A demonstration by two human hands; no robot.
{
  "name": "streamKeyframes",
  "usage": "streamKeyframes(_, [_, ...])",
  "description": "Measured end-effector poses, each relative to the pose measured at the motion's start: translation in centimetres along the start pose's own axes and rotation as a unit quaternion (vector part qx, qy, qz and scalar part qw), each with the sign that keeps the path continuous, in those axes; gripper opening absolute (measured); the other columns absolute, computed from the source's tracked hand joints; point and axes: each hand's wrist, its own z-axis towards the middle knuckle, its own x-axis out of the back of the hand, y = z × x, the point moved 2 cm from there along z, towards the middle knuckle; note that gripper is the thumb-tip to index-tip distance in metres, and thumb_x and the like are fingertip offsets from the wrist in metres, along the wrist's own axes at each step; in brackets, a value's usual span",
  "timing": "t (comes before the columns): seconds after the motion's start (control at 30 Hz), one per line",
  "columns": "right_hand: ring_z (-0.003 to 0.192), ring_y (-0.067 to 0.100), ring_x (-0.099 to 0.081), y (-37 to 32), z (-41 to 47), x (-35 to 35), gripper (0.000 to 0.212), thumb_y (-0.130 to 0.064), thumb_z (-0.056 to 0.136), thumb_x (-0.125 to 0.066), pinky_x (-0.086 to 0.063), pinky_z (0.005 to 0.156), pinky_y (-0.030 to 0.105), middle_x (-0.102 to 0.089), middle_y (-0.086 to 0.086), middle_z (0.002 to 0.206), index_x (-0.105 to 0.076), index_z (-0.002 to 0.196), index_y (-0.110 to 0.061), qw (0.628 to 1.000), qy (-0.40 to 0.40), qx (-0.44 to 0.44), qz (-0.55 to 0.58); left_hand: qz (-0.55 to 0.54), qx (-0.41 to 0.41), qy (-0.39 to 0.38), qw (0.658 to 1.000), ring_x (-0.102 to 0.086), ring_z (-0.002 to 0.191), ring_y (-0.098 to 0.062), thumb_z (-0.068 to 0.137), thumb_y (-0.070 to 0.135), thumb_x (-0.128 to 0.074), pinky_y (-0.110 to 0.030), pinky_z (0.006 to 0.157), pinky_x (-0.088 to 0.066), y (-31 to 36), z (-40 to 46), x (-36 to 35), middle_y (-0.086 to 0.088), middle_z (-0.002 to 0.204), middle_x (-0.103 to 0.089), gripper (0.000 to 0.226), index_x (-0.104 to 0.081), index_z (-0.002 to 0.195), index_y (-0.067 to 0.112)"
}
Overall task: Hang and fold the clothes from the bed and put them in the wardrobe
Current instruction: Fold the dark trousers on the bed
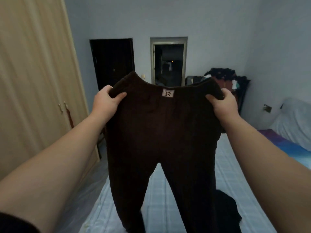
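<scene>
Dark brown trousers (pixel 161 132) with a small pale "R" label at the waistband hang upright in the air above the bed (pixel 227 165). My left hand (pixel 106 101) grips the left end of the waistband, and my right hand (pixel 222 103) grips the right end, spreading it wide. Both legs dangle down to the mattress. The beige wardrobe (pixel 33 81) stands at the left with its doors closed.
A black garment (pixel 225 209) lies on the bed behind the right trouser leg. A white pillow (pixel 296 121) sits at the bed's right end. Clothes are piled on a dark chair (pixel 227 78) by the far wall. A dark door and an open doorway (pixel 168 64) lie ahead.
</scene>
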Motion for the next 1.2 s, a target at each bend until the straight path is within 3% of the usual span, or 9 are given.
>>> streamKeyframes(0.13, [0.083,0.003,-0.055,-4.6,1.5,1.6,0.024,-0.037,0.089,-0.070,-0.041,0.069,0.023,-0.059,-0.010,0.093,-0.056,0.104,-0.024,0.996,0.059,0.071,-0.021,-0.028,-0.033,0.026,0.999,-0.060,0.081,-0.012,0.086,0.051,-0.069,-0.030,0.065,-0.047,3.8,2.1,1.0,0.004,0.091,-0.063,0.032,-0.057,0.095,0.023])
streamKeyframes(0.23, [0.083,0.008,-0.056,-6.2,2.1,1.7,0.026,-0.035,0.089,-0.071,-0.045,0.072,0.026,-0.060,-0.007,0.095,-0.055,0.107,-0.024,0.997,0.039,0.052,-0.039,0.008,0.000,0.003,1.000,-0.061,0.082,-0.015,0.079,0.056,-0.073,-0.034,0.071,-0.048,4.9,3.3,1.0,0.003,0.094,-0.064,0.042,-0.058,0.100,0.022])
streamKeyframes(0.33, [0.089,0.025,-0.064,-5.5,1.7,1.0,0.032,-0.026,0.088,-0.073,-0.054,0.074,0.039,-0.065,0.008,0.104,-0.057,0.114,-0.016,0.996,-0.016,-0.089,0.019,-0.103,0.158,-0.196,0.962,-0.070,0.095,-0.024,0.072,0.053,-0.082,-0.039,0.086,-0.055,4.4,2.6,0.4,-0.008,0.108,-0.072,0.063,-0.064,0.114,0.010])
streamKeyframes(0.43, [0.083,0.029,-0.065,-4.6,0.0,0.1,0.026,-0.011,0.092,-0.066,-0.051,0.061,0.036,-0.067,0.016,0.100,-0.058,0.116,-0.005,0.977,-0.067,-0.187,0.082,-0.121,0.231,-0.348,0.900,-0.068,0.109,-0.029,0.083,0.042,-0.074,-0.049,0.102,-0.048,3.2,0.9,-0.3,-0.010,0.115,-0.073,0.049,-0.067,0.119,0.009])
streamKeyframes(0.53, [0.090,0.033,-0.067,-3.3,-1.0,-0.2,0.022,-0.006,0.093,-0.062,-0.052,0.065,0.038,-0.068,0.020,0.106,-0.062,0.115,-0.004,0.966,-0.097,-0.219,0.101,-0.143,0.208,-0.308,0.917,-0.071,0.101,-0.032,0.087,0.016,-0.070,-0.052,0.094,-0.054,1.5,0.8,-0.9,-0.014,0.109,-0.074,0.033,-0.067,0.119,0.009])
streamKeyframes(0.63, [0.100,0.034,-0.066,-2.5,-1.3,0.2,0.023,-0.005,0.095,-0.058,-0.052,0.074,0.042,-0.068,0.019,0.112,-0.063,0.118,-0.005,0.956,-0.129,-0.237,0.112,-0.196,0.209,-0.290,0.913,-0.074,0.092,-0.031,0.089,0.006,-0.067,-0.040,0.074,-0.061,0.6,0.4,-0.6,-0.019,0.108,-0.073,0.028,-0.066,0.117,0.002])
streamKeyframes(0.77, [0.097,0.029,-0.068,-2.3,-2.1,0.3,0.017,-0.009,0.098,-0.055,-0.048,0.069,0.037,-0.071,0.014,0.106,-0.065,0.112,-0.006,0.947,-0.186,-0.238,0.107,-0.139,0.206,-0.391,0.886,-0.068,0.108,-0.034,0.085,0.027,-0.076,-0.047,0.098,-0.051,-0.2,-0.3,-0.4,-0.017,0.116,-0.071,0.043,-0.066,0.119,0.004])
streamKeyframes(1.07, [0.094,0.029,-0.067,-1.3,-2.7,-1.8,0.025,-0.029,0.099,-0.057,-0.048,0.067,0.037,-0.070,0.013,0.101,-0.064,0.105,-0.006,0.945,-0.143,-0.282,0.087,-0.268,0.272,-0.187,0.905,-0.072,0.089,-0.031,0.096,0.023,-0.063,-0.037,0.067,-0.057,0.1,-1.2,-2.7,-0.017,0.103,-0.073,0.022,-0.067,0.113,0.009])
streamKeyframes(1.2, [0.089,0.031,-0.065,-1.0,-3.2,-3.1,0.033,-0.033,0.096,-0.055,-0.050,0.070,0.036,-0.068,0.015,0.097,-0.061,0.110,-0.003,0.945,-0.127,-0.297,0.044,-0.278,0.279,-0.131,0.910,-0.071,0.087,-0.029,0.095,0.023,-0.065,-0.034,0.066,-0.055,0.9,-2.2,-4.8,-0.015,0.099,-0.073,0.023,-0.067,0.109,0.005])
